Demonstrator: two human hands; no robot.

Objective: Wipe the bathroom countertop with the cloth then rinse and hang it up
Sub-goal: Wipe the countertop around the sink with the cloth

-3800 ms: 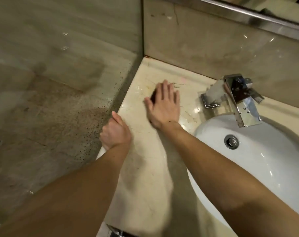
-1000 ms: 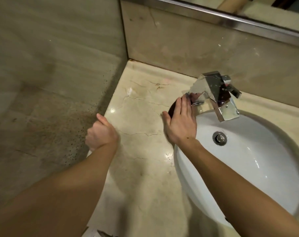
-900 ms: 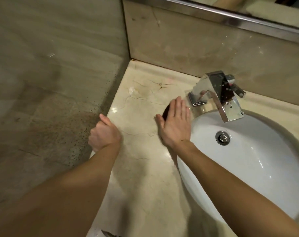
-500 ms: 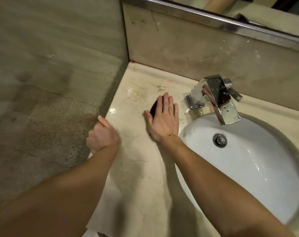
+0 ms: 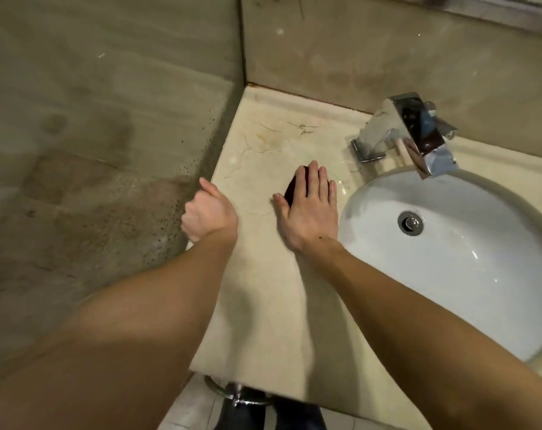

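My right hand [image 5: 310, 209] lies flat, palm down, on the beige marble countertop [image 5: 263, 293], pressing a small dark maroon cloth [image 5: 291, 189] that shows only at the fingers' left side. The rest of the cloth is hidden under the palm. My left hand [image 5: 207, 212] is curled into a loose fist at the countertop's left edge, by the wall, holding nothing I can see.
A white oval sink basin [image 5: 449, 259] with a metal drain [image 5: 410, 222] sits just right of my right hand. A chrome faucet [image 5: 409, 135] stands behind it. Speckled stone walls [image 5: 108, 150] close the left and back. A metal ring [image 5: 232, 394] hangs under the counter's front edge.
My right hand with the cloth swept from beside the faucet base leftward and toward me across the counter. My left hand stayed at the left edge.
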